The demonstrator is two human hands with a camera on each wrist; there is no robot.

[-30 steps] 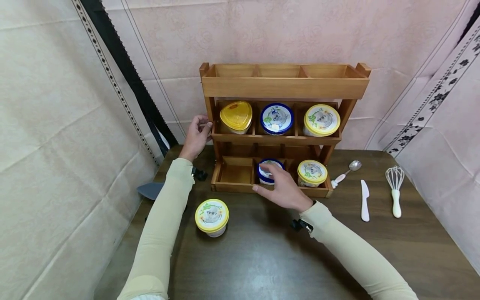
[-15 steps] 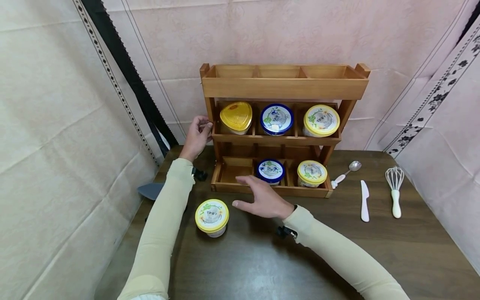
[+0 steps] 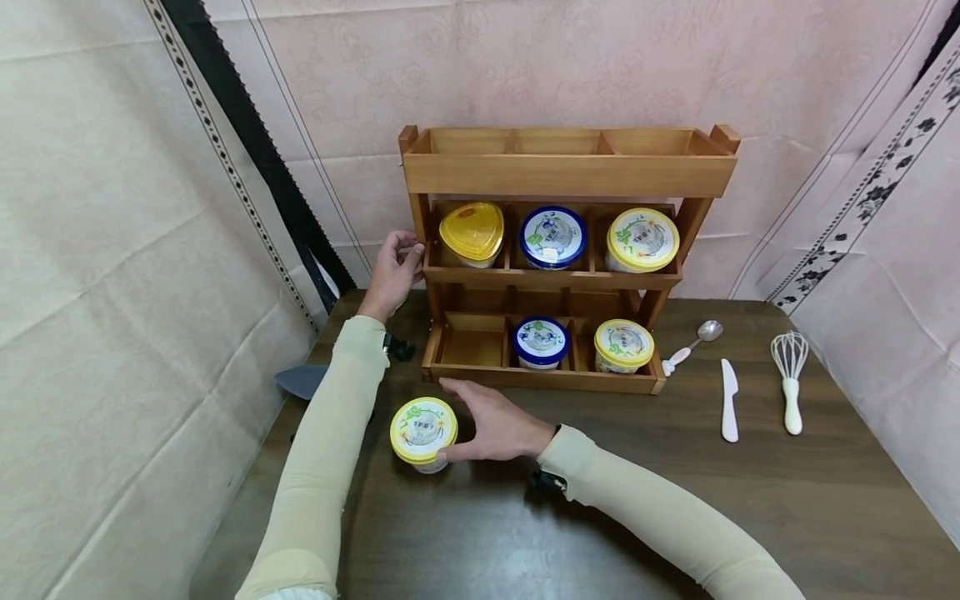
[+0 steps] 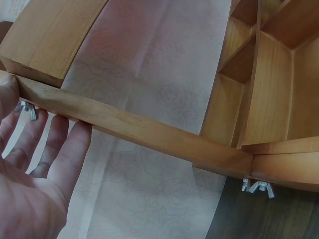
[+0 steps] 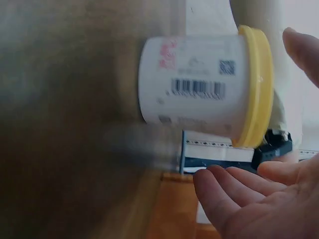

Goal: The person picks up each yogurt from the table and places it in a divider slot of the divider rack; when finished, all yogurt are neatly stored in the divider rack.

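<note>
My left hand (image 3: 392, 277) holds the left side of the wooden three-tier rack (image 3: 558, 177). In the left wrist view, thumb and fingers lie on opposite sides of its side post (image 4: 134, 124). On the table in front of the rack stands an upright white tub with a yellow lid (image 3: 423, 427). My right hand (image 3: 501, 425) is just right of that tub, thumb and fingers spread apart. The right wrist view shows the tub's barcode side (image 5: 199, 87) with a gap between it and my fingers (image 5: 224, 199).
The rack's middle tier holds a yellow-topped container (image 3: 472, 232), a blue-lidded tub (image 3: 553, 237) and a yellow-lidded tub (image 3: 643, 240). Below are another blue-lidded tub (image 3: 541, 342) and yellow-lidded tub (image 3: 624, 345). A spoon (image 3: 693, 346), white knife (image 3: 730, 400) and whisk (image 3: 791, 379) lie right.
My right hand has moved left and toward me, from in front of the lower blue-lidded tub to beside the yellow-lidded tub on the table. The left hand has stayed on the rack.
</note>
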